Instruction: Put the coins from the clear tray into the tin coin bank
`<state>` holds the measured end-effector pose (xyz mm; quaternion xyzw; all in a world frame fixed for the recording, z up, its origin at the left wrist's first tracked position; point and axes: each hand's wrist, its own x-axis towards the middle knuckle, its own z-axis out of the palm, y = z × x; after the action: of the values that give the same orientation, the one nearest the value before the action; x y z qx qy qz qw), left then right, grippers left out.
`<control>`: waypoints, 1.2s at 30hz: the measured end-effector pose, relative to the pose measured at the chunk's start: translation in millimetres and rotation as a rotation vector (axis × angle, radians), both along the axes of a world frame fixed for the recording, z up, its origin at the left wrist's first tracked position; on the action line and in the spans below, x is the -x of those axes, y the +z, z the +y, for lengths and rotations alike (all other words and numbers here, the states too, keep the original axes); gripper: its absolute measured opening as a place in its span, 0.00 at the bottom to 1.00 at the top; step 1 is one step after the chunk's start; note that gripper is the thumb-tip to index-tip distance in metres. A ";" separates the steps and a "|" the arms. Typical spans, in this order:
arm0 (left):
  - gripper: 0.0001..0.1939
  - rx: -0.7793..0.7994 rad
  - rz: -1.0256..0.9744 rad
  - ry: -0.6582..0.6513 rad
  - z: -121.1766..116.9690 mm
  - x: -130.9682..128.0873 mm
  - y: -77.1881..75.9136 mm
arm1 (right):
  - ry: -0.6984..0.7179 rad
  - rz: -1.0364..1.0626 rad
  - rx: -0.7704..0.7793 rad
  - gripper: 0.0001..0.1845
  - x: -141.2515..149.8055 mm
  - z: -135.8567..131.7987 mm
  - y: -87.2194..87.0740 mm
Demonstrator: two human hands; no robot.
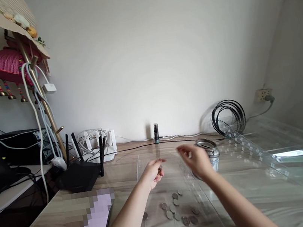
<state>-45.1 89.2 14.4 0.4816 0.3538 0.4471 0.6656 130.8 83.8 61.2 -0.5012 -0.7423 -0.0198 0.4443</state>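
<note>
My left hand (153, 172) hovers over a clear plastic tray (147, 159), its fingers curled round a few coins. My right hand (195, 160) is raised just in front of a glass jar (211, 152) with a metal rim; its fingers are pinched together, and what they hold is too small to make out. Several loose coins (177, 210) lie scattered on the tray's bottom below both hands.
A black router (79, 173) and a white router (99, 146) stand at the back left among cables. A coiled black cable (228, 115) leans on the wall. Clear acrylic trays (273, 148) stack at the right. A small dark bottle (156, 132) stands by the wall.
</note>
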 end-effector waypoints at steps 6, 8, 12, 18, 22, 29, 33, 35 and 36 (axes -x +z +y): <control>0.22 0.023 0.021 0.004 -7.9 -1.1 4.4 | 0.501 0.058 0.396 0.17 52.7 -3.9 -33.8; 0.23 0.058 0.007 -0.075 -8.3 -1.7 3.6 | 0.548 0.073 0.434 0.15 51.2 -2.5 -33.3; 0.17 0.312 -0.195 -0.121 -1.6 1.6 0.9 | 0.224 0.032 0.184 0.11 24.6 -6.0 -7.8; 0.10 0.488 -0.452 0.317 13.4 10.3 -10.9 | -0.526 -0.003 0.014 0.13 -64.3 8.1 35.0; 0.12 0.456 -0.432 0.259 10.9 7.9 -12.5 | -0.436 -0.039 0.284 0.10 -96.9 29.6 30.3; 0.05 0.265 -0.212 0.185 -0.6 5.0 1.5 | -0.329 -0.072 -0.096 0.15 -52.2 16.9 20.4; 0.09 0.218 -0.045 0.172 0.2 3.9 -0.1 | 0.118 -0.108 0.112 0.15 8.6 -1.7 -2.8; 0.10 0.169 -0.015 0.145 0.7 2.6 -2.6 | 0.284 -0.114 0.239 0.15 32.6 -4.4 -19.0; 0.11 0.154 -0.012 0.136 0.6 1.9 -3.5 | 0.324 -0.105 0.277 0.15 40.8 -4.4 -25.9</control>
<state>-47.0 89.9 10.8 0.4013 0.4147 0.4657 0.6709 90.0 79.4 35.3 -0.4298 -0.8309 0.1280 0.3293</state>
